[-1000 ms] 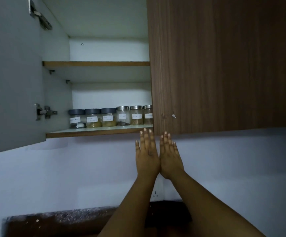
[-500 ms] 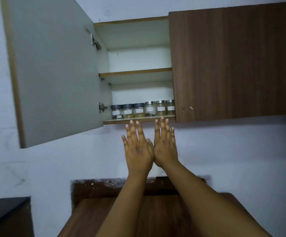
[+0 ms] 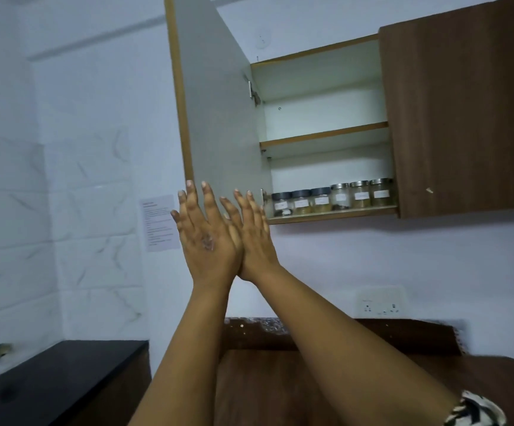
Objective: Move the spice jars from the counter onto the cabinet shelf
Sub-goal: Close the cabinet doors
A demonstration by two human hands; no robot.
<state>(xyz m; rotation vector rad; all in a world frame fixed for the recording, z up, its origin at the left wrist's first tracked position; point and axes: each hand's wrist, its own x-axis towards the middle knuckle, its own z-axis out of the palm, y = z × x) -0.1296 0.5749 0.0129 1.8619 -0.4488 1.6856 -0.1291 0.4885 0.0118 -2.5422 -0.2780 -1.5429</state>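
Both hands raised, empty, backs toward the viewer. Left hand and right hand touch along their inner edges; fingers straight and slightly spread, gripping nothing. To the right of the fingertips, level with them, 6 spice jars stand in 1 row on the cabinet's bottom shelf: 3 with dark lids, 3 with metal lids, all labelled. Open cabinet door rises directly behind the fingertips. Upper shelf sits above. Wooden counter lies below the forearms. Wall socket is right of the wrists.
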